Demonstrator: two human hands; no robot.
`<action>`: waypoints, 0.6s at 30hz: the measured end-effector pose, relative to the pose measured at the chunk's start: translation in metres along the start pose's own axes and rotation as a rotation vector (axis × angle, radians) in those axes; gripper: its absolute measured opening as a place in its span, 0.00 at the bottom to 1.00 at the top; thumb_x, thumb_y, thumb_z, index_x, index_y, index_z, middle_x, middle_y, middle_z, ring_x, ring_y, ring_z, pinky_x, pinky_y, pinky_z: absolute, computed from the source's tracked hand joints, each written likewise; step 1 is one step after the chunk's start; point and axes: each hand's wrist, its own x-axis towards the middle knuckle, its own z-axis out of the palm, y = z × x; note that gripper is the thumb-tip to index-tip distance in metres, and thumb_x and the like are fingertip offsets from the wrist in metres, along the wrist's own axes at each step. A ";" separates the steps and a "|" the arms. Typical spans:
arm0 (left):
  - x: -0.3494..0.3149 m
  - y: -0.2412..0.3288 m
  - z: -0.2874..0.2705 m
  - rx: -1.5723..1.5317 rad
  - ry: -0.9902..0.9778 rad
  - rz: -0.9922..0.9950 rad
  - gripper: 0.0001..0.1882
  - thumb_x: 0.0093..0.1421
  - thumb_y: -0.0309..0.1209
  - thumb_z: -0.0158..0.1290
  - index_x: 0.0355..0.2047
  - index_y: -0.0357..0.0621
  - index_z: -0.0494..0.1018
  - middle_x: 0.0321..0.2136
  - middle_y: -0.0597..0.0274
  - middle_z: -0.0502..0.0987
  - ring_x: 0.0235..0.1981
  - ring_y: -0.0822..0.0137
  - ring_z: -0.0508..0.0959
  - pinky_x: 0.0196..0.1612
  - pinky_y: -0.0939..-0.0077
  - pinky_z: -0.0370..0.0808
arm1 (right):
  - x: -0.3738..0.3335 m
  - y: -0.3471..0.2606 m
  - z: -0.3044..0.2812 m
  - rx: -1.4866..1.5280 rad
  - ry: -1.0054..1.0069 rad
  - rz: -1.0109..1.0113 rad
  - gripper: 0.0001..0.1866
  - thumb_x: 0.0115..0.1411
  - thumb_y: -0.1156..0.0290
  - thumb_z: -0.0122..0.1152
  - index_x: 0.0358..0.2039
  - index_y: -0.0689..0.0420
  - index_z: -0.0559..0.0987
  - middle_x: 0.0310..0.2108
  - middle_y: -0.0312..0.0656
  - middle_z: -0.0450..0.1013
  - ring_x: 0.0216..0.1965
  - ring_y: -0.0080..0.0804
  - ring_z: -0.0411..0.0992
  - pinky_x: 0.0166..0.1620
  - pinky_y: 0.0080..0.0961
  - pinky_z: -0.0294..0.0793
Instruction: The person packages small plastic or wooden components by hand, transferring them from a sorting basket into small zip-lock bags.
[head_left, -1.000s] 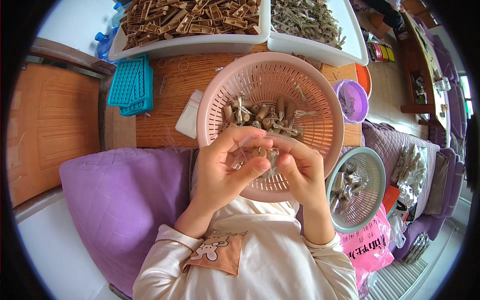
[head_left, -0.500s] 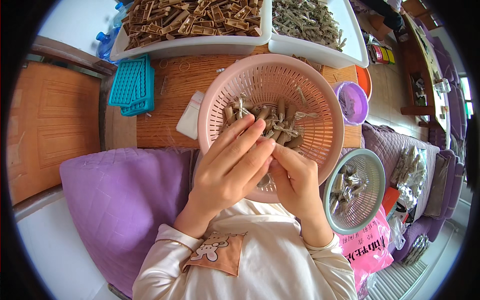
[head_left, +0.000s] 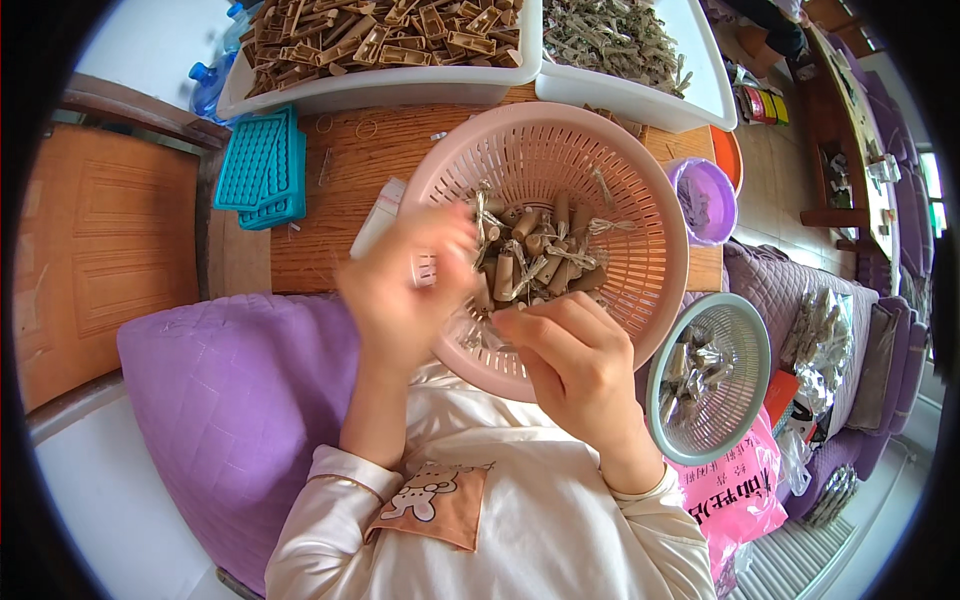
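Swinging apart since the earlier frame, my left hand [head_left: 412,285] is blurring; I cannot tell its grip. Clear film [head_left: 468,330] is apparently trailing from my narrowly pinching right hand [head_left: 578,350], above tan tubes [head_left: 503,275] lying inside the pink basket [head_left: 545,114]. I'm judging this as bagging; next calls for regripping the film.

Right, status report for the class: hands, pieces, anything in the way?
Left hand blurred, grip unclear. Right hand pinched, seemingly on clear plastic. Brown pieces piled in pink basket. Left hand hides part of basket.
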 end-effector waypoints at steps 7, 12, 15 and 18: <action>-0.001 -0.003 -0.023 0.032 0.357 0.083 0.05 0.51 0.22 0.49 0.28 0.33 0.71 0.33 0.51 0.75 0.36 0.61 0.75 0.41 0.71 0.72 | 0.000 -0.005 -0.005 0.210 -0.002 0.212 0.09 0.43 0.84 0.56 0.28 0.61 0.76 0.21 0.40 0.68 0.23 0.34 0.66 0.25 0.25 0.66; -0.022 0.025 0.001 0.305 0.073 0.431 0.12 0.43 0.31 0.61 0.25 0.39 0.72 0.29 0.61 0.75 0.34 0.59 0.75 0.38 0.71 0.75 | 0.001 -0.004 0.001 0.235 0.033 0.248 0.10 0.44 0.84 0.56 0.29 0.61 0.76 0.21 0.40 0.68 0.22 0.34 0.66 0.25 0.27 0.65; -0.021 0.026 0.003 0.289 0.077 0.435 0.14 0.42 0.33 0.62 0.24 0.40 0.71 0.29 0.63 0.75 0.34 0.60 0.75 0.36 0.73 0.76 | -0.001 -0.002 0.005 0.156 0.047 0.142 0.10 0.44 0.83 0.56 0.30 0.61 0.76 0.19 0.40 0.67 0.21 0.34 0.65 0.23 0.28 0.65; -0.017 0.020 -0.001 0.293 -0.041 0.392 0.12 0.45 0.31 0.61 0.25 0.39 0.69 0.30 0.61 0.74 0.34 0.59 0.75 0.37 0.72 0.75 | -0.003 -0.001 0.006 0.121 0.060 0.114 0.10 0.45 0.83 0.56 0.31 0.60 0.76 0.18 0.39 0.66 0.20 0.34 0.64 0.22 0.28 0.64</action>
